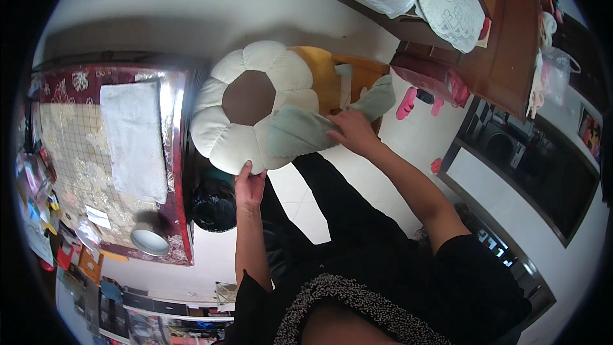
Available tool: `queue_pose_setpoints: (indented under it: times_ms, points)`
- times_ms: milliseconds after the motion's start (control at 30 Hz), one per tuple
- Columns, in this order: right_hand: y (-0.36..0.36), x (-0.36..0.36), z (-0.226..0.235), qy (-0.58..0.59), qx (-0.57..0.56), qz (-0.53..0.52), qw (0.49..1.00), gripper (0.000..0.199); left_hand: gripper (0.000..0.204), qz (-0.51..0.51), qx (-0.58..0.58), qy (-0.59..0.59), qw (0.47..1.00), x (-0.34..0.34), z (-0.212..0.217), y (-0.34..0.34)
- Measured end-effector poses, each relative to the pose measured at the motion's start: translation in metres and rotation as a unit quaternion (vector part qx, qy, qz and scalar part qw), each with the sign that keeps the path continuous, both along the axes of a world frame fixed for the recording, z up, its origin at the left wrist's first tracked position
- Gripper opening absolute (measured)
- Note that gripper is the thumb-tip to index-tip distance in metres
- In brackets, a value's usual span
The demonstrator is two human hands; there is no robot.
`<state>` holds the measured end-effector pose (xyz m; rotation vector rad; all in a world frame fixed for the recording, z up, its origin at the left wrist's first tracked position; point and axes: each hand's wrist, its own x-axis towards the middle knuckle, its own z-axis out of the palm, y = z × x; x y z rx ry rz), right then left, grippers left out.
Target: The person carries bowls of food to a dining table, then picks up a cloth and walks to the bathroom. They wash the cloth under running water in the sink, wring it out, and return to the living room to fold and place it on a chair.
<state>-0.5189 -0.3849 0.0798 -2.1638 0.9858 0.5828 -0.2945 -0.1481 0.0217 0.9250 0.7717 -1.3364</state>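
Observation:
A flower-shaped cushion (214, 124) with puffy cream petals and a brown round middle (249, 98) lies in front of me, over a wooden chair (319, 67). My left hand (250, 186) pinches the rim of its nearest petal, thumb on top. A pale green cloth (297, 131) is spread over the cushion's right side. My right hand (352, 131) is closed on this cloth, and its other end (377, 97) sticks out beyond the hand to the right. The fingertips of my right hand are partly hidden.
At left stands a table (182, 172) with a red patterned cover, bearing a folded white towel (134, 140) and a round metal tin (149, 240). Beside it sits a bin with a black bag (214, 207). Pink slippers (406, 103) lie on the tiled floor; a brown cabinet (504, 45) stands at right.

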Motion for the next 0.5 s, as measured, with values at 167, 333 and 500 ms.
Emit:
queue_pose_setpoints:
  times_ms: [167, 333, 500]
  points:
    - [-0.041, -0.036, 0.024, -0.007, -0.371, -0.211, 0.904, 0.065, 0.048, -0.030, -0.026, -0.035, 0.999, 0.000, 0.025, -0.023]
    - [-0.046, -0.091, -0.028, -0.080, 0.167, -0.607, 0.773, 0.047, 0.051, -0.064, -0.043, -0.071, 0.995, -0.008, 0.058, -0.050]
    - [-0.050, -0.096, -0.065, -0.098, 0.090, -0.567, 0.813, 0.036, 0.050, -0.081, 0.000, -0.109, 0.991, -0.009, 0.101, -0.053]
